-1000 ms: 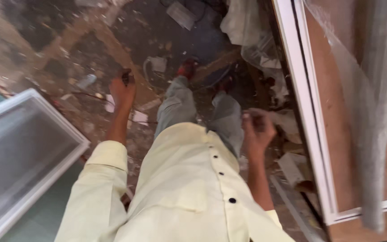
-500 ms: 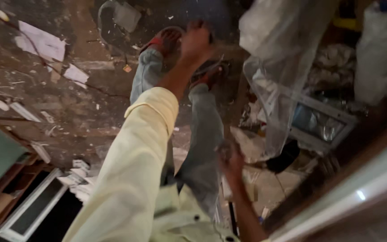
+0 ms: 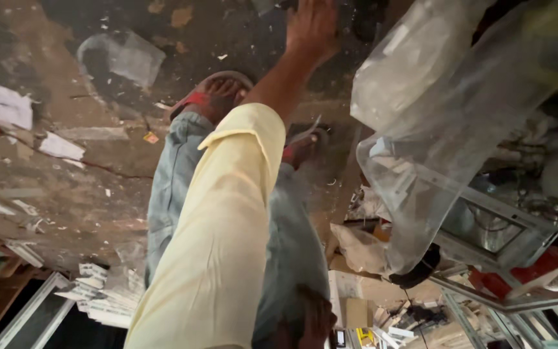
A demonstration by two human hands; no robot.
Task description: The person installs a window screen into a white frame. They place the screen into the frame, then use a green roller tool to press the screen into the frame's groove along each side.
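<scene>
The left hand (image 3: 311, 26) reaches far forward at the top edge of the view, fingers spread, grip open and holding nothing. Just to its right hangs a clear plastic sheet (image 3: 447, 116), near the hand but apart from it. The right hand (image 3: 314, 317) sits low by the trouser leg (image 3: 169, 187); its grip cannot be made out. Paper scraps (image 3: 1, 103) litter the dirty floor (image 3: 85, 207).

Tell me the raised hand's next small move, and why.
Probably shift the left hand rightward to the hanging clear plastic sheet: that hand is raised, open and empty, and the sheet looks nearest to it. The right hand hangs low by the leg.
</scene>
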